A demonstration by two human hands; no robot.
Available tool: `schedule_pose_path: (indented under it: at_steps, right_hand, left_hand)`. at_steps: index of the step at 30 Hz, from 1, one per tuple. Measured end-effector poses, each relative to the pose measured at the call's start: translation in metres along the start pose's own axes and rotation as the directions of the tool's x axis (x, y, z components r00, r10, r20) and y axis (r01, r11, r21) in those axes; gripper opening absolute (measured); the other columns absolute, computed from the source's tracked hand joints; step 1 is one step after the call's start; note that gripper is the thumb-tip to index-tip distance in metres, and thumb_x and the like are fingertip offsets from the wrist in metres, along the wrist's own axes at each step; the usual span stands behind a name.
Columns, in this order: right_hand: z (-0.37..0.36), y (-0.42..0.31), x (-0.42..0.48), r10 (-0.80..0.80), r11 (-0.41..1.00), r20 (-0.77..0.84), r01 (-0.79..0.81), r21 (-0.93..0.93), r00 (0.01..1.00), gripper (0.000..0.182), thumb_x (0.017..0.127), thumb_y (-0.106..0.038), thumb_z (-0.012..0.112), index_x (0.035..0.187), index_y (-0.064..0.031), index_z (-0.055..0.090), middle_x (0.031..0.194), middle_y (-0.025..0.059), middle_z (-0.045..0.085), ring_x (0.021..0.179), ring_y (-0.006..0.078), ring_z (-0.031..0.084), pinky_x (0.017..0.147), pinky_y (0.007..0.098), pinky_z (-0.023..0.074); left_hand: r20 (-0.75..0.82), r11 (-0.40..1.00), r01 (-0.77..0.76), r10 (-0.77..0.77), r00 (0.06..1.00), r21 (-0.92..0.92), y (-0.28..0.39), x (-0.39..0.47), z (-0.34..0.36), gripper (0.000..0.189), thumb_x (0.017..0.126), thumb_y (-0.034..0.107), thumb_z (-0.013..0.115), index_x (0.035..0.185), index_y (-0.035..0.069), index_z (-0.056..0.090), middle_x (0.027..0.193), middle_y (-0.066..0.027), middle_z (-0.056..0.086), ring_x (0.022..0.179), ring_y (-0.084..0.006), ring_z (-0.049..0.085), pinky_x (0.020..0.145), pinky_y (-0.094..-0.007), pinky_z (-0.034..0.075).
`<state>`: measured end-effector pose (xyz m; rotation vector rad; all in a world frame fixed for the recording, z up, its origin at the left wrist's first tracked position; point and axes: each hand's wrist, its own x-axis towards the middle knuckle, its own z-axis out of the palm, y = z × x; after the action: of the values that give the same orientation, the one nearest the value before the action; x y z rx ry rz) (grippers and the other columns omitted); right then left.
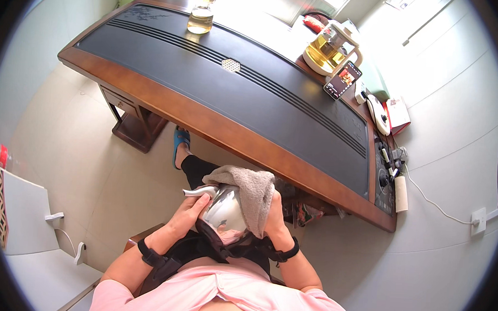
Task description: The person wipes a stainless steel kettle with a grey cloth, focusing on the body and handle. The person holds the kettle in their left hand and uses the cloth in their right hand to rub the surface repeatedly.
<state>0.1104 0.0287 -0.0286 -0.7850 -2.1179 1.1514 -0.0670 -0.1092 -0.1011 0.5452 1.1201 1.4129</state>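
A shiny metal kettle [225,213] with a curved spout lies tilted over my lap, below the near edge of the tea table. My left hand [189,213] grips it at the base of the spout, thumb on top. On the kettle's other side, my right hand [274,214] holds a grey-brown towel [253,189], which drapes over the kettle's upper part and right side. The towel hides part of the kettle and some of my right fingers. Dark straps circle both my wrists.
Beyond my lap stretches a wooden tea table [216,132] with a dark top. On it stand a glass vessel of yellow liquid [200,21], a glass electric kettle [326,52] and a propped smartphone [343,80]. A white power cord [434,209] runs to the wall at right.
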Motion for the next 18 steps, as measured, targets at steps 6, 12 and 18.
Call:
schedule_pose_path:
  at_steps: [6,12,18]
  right_hand:
    - [0.006,-0.007,-0.005,-0.041,0.998,0.031,0.042,-0.04,0.999,0.036,0.081,-0.005,0.073,0.116,0.0007,0.068,0.104,0.0118,0.07,0.094,0.0198,0.064,0.089,0.0327,0.0507]
    - [0.013,-0.034,0.004,-0.362,0.9,0.048,0.362,-0.244,0.931,0.04,0.077,-0.008,0.076,0.115,-0.0006,0.069,0.111,0.0161,0.07,0.104,0.0348,0.064,0.094,0.0398,0.0496]
    - [0.028,-0.038,-0.017,-0.48,0.742,0.304,0.566,-0.359,0.823,0.042,0.073,-0.022,0.073,0.111,-0.0031,0.072,0.116,0.0138,0.07,0.117,0.0347,0.061,0.108,0.0574,0.036]
  left_hand:
    - [-0.068,0.968,-0.104,0.09,0.994,-0.228,0.007,-0.002,0.018,0.029,0.106,0.025,0.05,0.128,0.008,0.058,0.12,-0.0055,0.059,0.113,-0.0133,0.054,0.099,-0.0271,0.045]
    - [-0.106,0.933,-0.047,0.009,0.994,-0.357,0.007,0.003,0.009,0.029,0.106,0.028,0.051,0.126,0.008,0.059,0.117,-0.0055,0.062,0.106,-0.014,0.059,0.093,-0.0295,0.05]
    - [-0.065,0.873,0.017,-0.056,0.996,-0.488,-0.001,0.01,-0.003,0.039,0.107,0.033,0.048,0.132,0.004,0.056,0.13,-0.0084,0.062,0.115,-0.0197,0.061,0.098,-0.0362,0.052]
